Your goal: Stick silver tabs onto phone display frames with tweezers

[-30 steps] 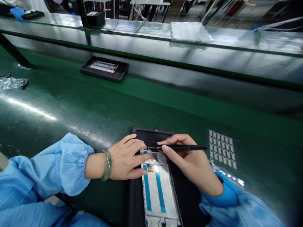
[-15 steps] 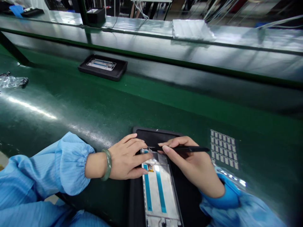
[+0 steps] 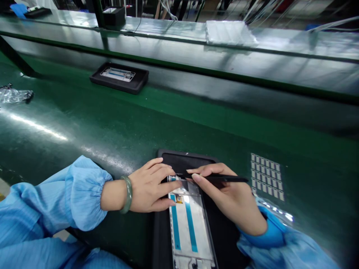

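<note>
A phone frame point(image 3: 183, 228) with two blue adhesive strips lies in a black tray point(image 3: 179, 158) in front of me. My left hand point(image 3: 153, 186) rests over the frame's upper left corner, its fingers stretched out and fingertips touching the top end. In my right hand point(image 3: 221, 186), black tweezers point(image 3: 224, 178) are pinched between thumb and fingers, with the tip pointing left at the top edge of the frame. Close to my left fingertips the tweezer tip is too small to make out clearly. A small orange flex piece point(image 3: 178, 199) shows below my left index finger.
On the right lies a sheet of small stickers point(image 3: 267, 175). Further back, a second black tray point(image 3: 137, 87) holds another phone frame point(image 3: 117, 74). A clear plastic bag point(image 3: 15, 96) is at far left. A raised shelf point(image 3: 179, 48) crosses behind, bearing a white packet point(image 3: 230, 33).
Both hands stay at the top of the phone frame, with barely any movement of the tweezers. The background has shifted slightly with the camera.
</note>
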`<state>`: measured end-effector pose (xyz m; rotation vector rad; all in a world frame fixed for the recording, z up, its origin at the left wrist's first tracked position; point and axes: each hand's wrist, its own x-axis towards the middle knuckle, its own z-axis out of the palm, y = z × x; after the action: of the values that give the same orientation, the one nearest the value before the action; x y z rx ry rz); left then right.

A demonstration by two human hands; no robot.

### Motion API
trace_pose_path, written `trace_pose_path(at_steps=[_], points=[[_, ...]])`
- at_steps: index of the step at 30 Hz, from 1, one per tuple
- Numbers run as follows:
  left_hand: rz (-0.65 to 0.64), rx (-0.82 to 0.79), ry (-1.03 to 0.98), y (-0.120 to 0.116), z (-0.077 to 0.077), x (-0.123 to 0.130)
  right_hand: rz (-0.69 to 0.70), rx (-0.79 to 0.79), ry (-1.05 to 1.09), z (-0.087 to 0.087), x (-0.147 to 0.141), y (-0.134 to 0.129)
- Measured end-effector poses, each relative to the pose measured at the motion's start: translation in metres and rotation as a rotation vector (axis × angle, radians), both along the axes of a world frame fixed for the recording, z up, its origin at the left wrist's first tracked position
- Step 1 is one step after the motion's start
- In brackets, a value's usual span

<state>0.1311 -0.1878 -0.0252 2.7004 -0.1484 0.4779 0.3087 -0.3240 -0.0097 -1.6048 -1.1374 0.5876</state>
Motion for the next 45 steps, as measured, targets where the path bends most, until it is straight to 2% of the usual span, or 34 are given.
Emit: trace_pose_path(at_steps=[8,13,16,19,22,26,34,45], points=[[0.010,-0.013,-0.004,0.000,-0.001,0.000,0.027,0.040,-0.133,-0.002,0.000,0.000],[0.034,-0.055,-0.002,-0.001,-0.003,0.000,0.093,0.089,-0.245,-0.001,-0.002,-0.005],[0.048,-0.063,0.011,-0.002,-0.003,-0.001,0.012,0.139,-0.208,0.002,-0.004,-0.008],[0.053,-0.069,0.020,-0.003,-0.004,-0.001,-0.095,0.178,-0.070,0.003,-0.007,-0.008],[0.058,-0.071,0.015,-0.003,-0.004,-0.001,-0.038,0.129,0.007,0.000,-0.010,-0.007],[0.047,-0.065,0.032,-0.003,-0.004,-0.001,0.042,0.091,-0.022,-0.005,-0.010,-0.006],[0.042,-0.059,0.032,-0.003,-0.003,0.000,0.053,0.116,-0.179,0.000,-0.012,-0.004],[0.042,-0.052,0.039,-0.003,-0.004,-0.001,0.059,0.095,-0.229,0.000,-0.017,-0.003]])
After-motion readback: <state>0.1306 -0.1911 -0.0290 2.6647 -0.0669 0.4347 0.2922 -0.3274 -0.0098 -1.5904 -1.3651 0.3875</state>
